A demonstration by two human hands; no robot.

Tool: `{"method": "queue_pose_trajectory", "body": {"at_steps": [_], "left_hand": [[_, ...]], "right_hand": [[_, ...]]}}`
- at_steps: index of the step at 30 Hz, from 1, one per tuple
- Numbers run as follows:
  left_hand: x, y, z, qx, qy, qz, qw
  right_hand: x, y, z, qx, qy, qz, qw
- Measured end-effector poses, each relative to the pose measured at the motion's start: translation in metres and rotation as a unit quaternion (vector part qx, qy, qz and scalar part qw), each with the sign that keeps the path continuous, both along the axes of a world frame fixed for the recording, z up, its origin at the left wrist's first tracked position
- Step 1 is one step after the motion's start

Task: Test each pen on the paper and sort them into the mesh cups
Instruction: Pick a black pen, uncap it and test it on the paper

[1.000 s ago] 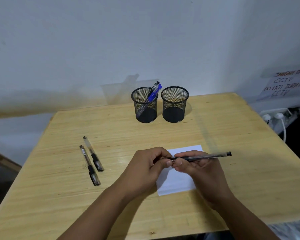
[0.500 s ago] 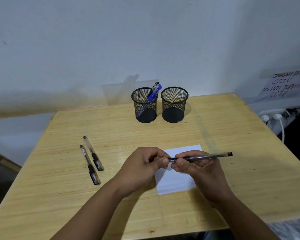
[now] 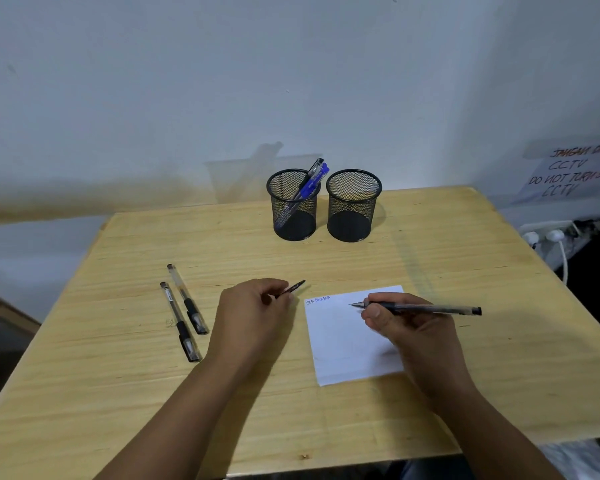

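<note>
Pens are what we see sorted here, and the black-barrelled clear gel pen in play has changed since half a second ago: then both hands met over the paper with the cap still on, now the two hands are apart and the pen is uncapped. Our right hand has its grip clamped on the pen near the bare tip, which points left over the small white sheet of paper; whether the tip touches the sheet we cannot tell. Our left hand has come away to the left of the paper, its grip pinching the slim black pen cap above the light wooden table.

Two capped clear pens with black grips lie side by side on the table to the left, where they were before. At the far edge stand two black mesh cups, touching or nearly so: the left mesh cup holds a blue pen and a black pen leaning right, and the right mesh cup shows nothing inside.

Small blue handwriting sits at the sheet's top left corner, too small for us to read. A white paper notice at the right reads "CCTV" and "DO NOT TURN OFF".
</note>
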State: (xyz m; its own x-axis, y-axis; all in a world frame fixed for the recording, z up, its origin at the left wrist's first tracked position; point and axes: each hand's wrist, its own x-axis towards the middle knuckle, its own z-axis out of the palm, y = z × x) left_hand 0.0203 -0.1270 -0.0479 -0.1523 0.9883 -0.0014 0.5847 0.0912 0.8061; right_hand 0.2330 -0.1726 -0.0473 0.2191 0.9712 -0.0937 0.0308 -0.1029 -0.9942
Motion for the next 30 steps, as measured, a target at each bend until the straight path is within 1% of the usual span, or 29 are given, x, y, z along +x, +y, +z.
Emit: {"method": "queue_pose_trajectory", "body": {"at_steps": [3,5,10,12,14,17,20,23,30], "left_hand": [[0.000,0.005,-0.003,0.023,0.053,0.020,0.998],[0.001,0.008,-0.007,0.028,0.069,0.022,0.997],[-0.004,0.009,-0.015,0.050,0.109,-0.002,0.993],[-0.003,0.004,-0.017,0.075,0.121,-0.013,0.990],[0.000,-0.008,-0.020,0.096,0.130,-0.039,0.986],[0.007,-0.026,-0.027,0.110,0.145,-0.120,0.976],[0.008,-0.029,-0.036,0.104,0.197,-0.171,0.960],[0.009,-0.026,-0.040,0.094,0.236,-0.179,0.951],[0.009,-0.027,-0.041,0.098,0.265,-0.188,0.941]], "right_hand": [[0.000,0.001,0.001,-0.005,0.004,-0.003,1.000],[0.001,0.001,0.001,-0.007,0.000,-0.005,1.000],[0.002,0.004,0.001,-0.008,-0.026,-0.011,1.000],[0.002,0.006,0.002,-0.005,-0.044,-0.019,0.999],[0.002,0.010,0.004,0.000,-0.076,-0.027,0.997],[0.000,0.019,0.007,0.011,-0.110,-0.031,0.993],[-0.006,0.031,0.005,0.023,-0.140,-0.019,0.990],[-0.014,0.042,-0.002,0.021,-0.156,-0.004,0.987],[-0.020,0.048,-0.020,0.004,-0.234,0.005,0.972]]}}
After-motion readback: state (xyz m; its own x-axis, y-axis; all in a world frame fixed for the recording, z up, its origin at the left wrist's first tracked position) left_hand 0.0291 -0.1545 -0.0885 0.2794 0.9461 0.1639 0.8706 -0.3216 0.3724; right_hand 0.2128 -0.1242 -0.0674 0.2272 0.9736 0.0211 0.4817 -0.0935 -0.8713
